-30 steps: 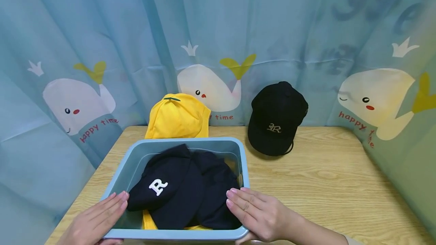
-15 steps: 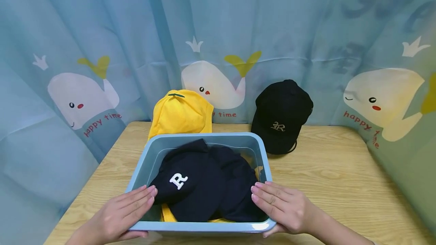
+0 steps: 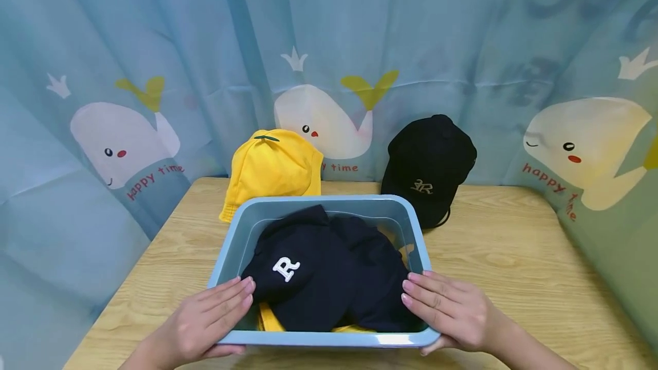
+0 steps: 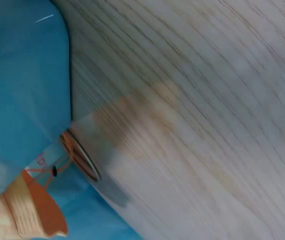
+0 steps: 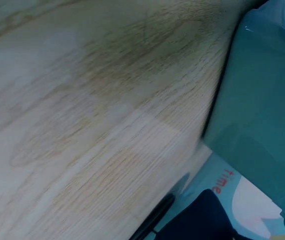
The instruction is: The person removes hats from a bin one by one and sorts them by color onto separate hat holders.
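A blue plastic bin (image 3: 313,338) is near the front of the table, between my two hands. My left hand (image 3: 200,321) grips its left front corner, fingers over the rim and thumb at the front wall. At the right front corner my right hand (image 3: 454,310) holds the rim the same way. Inside lies a dark navy cap (image 3: 329,278) with a white letter R; yellow fabric (image 3: 269,320) peeks out beneath it. In the left wrist view the bin wall (image 4: 25,65) fills the left side; in the right wrist view its wall (image 5: 262,100) is at right.
Behind the bin a yellow cap (image 3: 275,164) with a small green leaf rests by the curtain (image 3: 205,33). A black cap (image 3: 432,159) with a cord stands to its right, partly hidden by the bin. Wood-grain table (image 3: 514,256) extends to the right.
The bin and both hands have moved to the right across the table, with the bin now overlapping the lower part of the black cap. The view has shifted slightly.
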Motion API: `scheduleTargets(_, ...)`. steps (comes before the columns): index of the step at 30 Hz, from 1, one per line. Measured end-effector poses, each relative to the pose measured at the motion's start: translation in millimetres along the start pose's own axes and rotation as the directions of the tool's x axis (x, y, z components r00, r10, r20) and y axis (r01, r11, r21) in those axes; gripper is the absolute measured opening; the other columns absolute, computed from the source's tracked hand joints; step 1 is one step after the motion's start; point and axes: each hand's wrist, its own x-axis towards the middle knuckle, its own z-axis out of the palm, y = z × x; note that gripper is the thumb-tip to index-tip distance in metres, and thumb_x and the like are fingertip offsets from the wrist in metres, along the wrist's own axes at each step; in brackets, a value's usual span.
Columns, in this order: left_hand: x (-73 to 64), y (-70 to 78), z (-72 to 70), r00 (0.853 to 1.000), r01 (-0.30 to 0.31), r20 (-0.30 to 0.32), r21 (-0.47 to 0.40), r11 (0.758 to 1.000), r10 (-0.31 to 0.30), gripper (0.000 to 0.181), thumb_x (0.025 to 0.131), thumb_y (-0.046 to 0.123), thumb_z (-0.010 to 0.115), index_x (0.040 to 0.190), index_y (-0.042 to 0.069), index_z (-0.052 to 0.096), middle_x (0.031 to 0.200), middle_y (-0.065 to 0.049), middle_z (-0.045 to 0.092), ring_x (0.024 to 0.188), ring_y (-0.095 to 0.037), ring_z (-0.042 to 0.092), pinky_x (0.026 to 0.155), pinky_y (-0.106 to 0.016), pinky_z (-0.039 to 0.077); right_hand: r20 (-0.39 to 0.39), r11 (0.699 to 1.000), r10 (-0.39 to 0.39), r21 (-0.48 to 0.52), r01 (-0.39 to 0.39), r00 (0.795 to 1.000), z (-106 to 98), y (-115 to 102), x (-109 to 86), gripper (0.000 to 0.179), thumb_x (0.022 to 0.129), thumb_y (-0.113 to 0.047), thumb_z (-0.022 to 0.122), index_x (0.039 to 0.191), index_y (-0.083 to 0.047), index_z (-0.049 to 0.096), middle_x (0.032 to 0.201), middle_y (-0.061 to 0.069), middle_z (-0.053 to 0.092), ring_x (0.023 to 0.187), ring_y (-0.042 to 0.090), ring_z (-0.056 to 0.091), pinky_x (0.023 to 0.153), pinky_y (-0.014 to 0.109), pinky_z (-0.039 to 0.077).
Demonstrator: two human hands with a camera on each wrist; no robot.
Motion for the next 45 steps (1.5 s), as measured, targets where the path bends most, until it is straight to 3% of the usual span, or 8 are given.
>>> scheduleTargets(6,4.5,3.9,11.3,1.0,-0.009,-0.029,0.019,1.0,0.01,0.059,0.093,0.04,0.057,0.121,-0.011,0.058,0.127,-0.019,0.058,0.126,-0.024,0.05,0.104,-0.031,0.036,-0.016,1.0,-0.001,0.016,0.001,1.0,-9,0,-2.8,0.059,0.094,-0.042,0.053,0.111,0.014,0.063,0.113,0.026,0.064,0.112,0.032,0.061,0.1,0.035,0.044)
scheduleTargets(15,15.9,1.3,28.8,0.991,-0.096,-0.088,0.091,0.991,0.104,0.062,0.091,0.043,0.06,0.118,-0.012,0.06,0.117,-0.022,0.064,0.105,-0.029,0.065,0.089,-0.036,0.051,-0.003,0.999,0.045,0.015,-0.045,0.999,-25,-3,-10.0,0.06,0.093,-0.043,0.054,0.112,0.014,0.063,0.114,0.025,0.064,0.114,0.03,0.06,0.103,0.034,0.041)
scheduleTargets(22,25.5,1.2,38.5,0.99,-0.109,-0.082,0.09,0.99,0.117,0.062,0.091,0.043,0.059,0.119,-0.012,0.059,0.117,-0.022,0.064,0.098,-0.028,0.068,0.085,-0.035,0.053,0.058,0.996,0.095,-0.008,-0.094,0.994,-40,-6,-18.3,0.061,0.094,-0.044,0.052,0.116,0.012,0.061,0.119,0.023,0.062,0.121,0.027,0.055,0.105,0.032,0.037)
scheduleTargets(29,35.7,-1.4,43.5,0.984,-0.148,-0.08,0.111,0.983,0.157,0.061,0.092,0.043,0.058,0.119,-0.012,0.059,0.116,-0.022,0.065,0.095,-0.028,0.069,0.087,-0.036,0.053,0.023,0.998,0.067,-0.021,-0.067,0.997,-46,-4,-26.0,0.061,0.093,-0.043,0.053,0.114,0.014,0.062,0.114,0.027,0.063,0.115,0.032,0.059,0.104,0.035,0.039)
scheduleTargets(39,52.7,-1.7,56.9,0.974,-0.204,-0.063,0.153,0.967,0.216,0.062,0.091,0.046,0.058,0.116,-0.011,0.061,0.104,-0.018,0.07,0.095,-0.026,0.069,0.082,-0.036,0.055,0.047,0.99,0.139,-0.031,-0.137,0.989,-65,-7,-34.6,0.062,0.092,-0.045,0.054,0.114,0.013,0.062,0.115,0.026,0.064,0.117,0.029,0.058,0.104,0.031,0.039)
scheduleTargets(45,64.2,3.3,61.0,0.97,-0.222,-0.051,0.197,0.955,0.236,0.063,0.091,0.047,0.058,0.115,-0.011,0.062,0.101,-0.017,0.07,0.094,-0.024,0.069,0.08,-0.035,0.055,0.057,0.992,0.121,-0.037,-0.119,0.991,-77,-7,-38.1,0.061,0.093,-0.043,0.054,0.111,0.014,0.063,0.112,0.027,0.065,0.114,0.031,0.06,0.104,0.033,0.039)
